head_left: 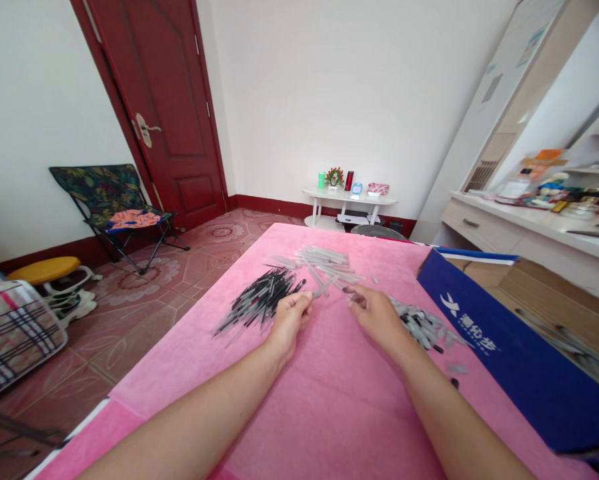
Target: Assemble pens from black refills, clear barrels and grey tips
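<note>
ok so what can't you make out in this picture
All in the head view:
Dark bit at the right hand's fingertips: too small and blurred to name.
Pale tube: near end hidden by the left hand.
Pile of small pieces: partly hidden behind the right hand.
Blue box: cut off by the right edge.

Plush matt cloth (329, 400); translucent plastic tubes (329, 255); smooth cardboard box (519, 373); glossy floor tiles (149, 320)
</note>
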{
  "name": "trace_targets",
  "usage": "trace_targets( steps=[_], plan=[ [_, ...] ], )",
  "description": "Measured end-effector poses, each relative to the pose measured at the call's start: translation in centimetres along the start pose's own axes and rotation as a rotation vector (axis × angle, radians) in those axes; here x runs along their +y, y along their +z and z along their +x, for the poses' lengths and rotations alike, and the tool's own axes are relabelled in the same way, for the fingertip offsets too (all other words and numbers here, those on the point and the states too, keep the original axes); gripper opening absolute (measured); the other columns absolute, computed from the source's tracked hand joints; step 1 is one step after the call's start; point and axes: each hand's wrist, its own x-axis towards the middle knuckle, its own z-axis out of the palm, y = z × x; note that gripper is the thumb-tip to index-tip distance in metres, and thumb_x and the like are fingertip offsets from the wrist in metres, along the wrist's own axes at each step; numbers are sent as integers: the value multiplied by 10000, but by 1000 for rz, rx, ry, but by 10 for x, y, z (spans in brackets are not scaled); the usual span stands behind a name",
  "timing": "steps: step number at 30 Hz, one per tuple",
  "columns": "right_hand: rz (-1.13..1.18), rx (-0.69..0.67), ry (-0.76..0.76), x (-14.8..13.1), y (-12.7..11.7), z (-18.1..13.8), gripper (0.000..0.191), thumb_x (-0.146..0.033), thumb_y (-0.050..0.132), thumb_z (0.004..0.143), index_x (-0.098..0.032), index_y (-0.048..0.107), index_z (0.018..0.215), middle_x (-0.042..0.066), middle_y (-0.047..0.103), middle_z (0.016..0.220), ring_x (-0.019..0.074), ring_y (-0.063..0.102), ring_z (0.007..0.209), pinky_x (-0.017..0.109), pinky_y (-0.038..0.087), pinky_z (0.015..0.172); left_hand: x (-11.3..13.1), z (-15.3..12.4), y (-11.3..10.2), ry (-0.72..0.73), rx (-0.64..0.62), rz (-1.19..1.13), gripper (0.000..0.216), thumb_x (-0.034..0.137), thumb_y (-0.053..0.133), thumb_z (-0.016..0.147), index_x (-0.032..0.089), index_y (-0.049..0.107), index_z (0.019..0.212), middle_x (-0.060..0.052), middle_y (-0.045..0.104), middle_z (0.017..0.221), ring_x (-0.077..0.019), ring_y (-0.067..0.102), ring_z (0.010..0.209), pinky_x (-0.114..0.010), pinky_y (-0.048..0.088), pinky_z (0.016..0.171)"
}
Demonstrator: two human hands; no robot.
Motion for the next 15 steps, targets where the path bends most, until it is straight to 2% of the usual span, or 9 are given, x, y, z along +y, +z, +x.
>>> trace_targets(
  steps=[4, 6, 9, 15],
  plan=[
    [645, 137, 243, 10, -10, 8, 247, -299, 568, 677, -149, 584, 873, 58, 632, 764, 144, 587, 618, 270, 495, 558, 0, -1, 2, 1, -10, 64, 372, 461, 561, 690, 137, 464, 536, 72, 272, 438, -30, 156, 376, -229, 68, 410],
    [855, 171, 345, 12, -13, 8, 231, -281, 623, 640, -153, 581, 828, 56, 633, 755, 135, 595, 612, 261, 509, 564, 1, -2, 4, 10, -20, 106, 372, 456, 562, 691, 138, 459, 529, 69, 286, 442, -33, 165, 383, -228, 79, 416],
    [987, 161, 418, 12, -15, 7, 213, -247, 663, 616, -161, 591, 797, 52, 644, 782, 115, 598, 603, 240, 516, 571, 2, -3, 6, 17, -39, 154, 372, 442, 566, 693, 140, 443, 514, 67, 292, 443, -39, 183, 395, -229, 97, 427],
    [1026, 111, 425, 4, -16, 5, 218, -246, 673, 624, -156, 598, 808, 43, 640, 770, 86, 575, 568, 192, 505, 522, 1, -5, 7, 28, -53, 190, 374, 442, 554, 703, 144, 432, 511, 67, 284, 446, -48, 188, 411, -230, 113, 438]
  ],
)
